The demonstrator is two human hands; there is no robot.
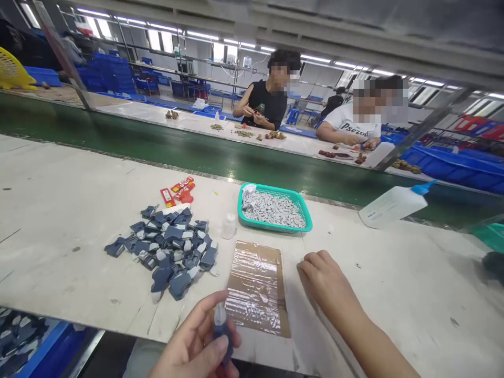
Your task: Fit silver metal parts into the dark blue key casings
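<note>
My left hand (202, 338) grips a small dark blue plastic part (222, 336) with a whitish tip pointing up, at the table's near edge. My right hand (321, 270) rests on the table right of the cardboard, fingers curled inward; whatever they may hold is hidden. Between and beyond my hands lies a tape-covered cardboard piece (258, 289). To its left spreads a pile of dark blue and white plastic parts (173, 247). Behind the cardboard sits a green basket (308, 223) holding many tiny grey-white pieces (275, 210), with a small clear bottle (229, 226) at its left.
Several red packets (177, 191) lie behind the pile. A white squeeze bottle (394, 207) with a blue nozzle stands tilted-looking at right. A green conveyor belt (189, 152) crosses behind, with two people working beyond it. A blue crate of parts (47, 346) is at lower left.
</note>
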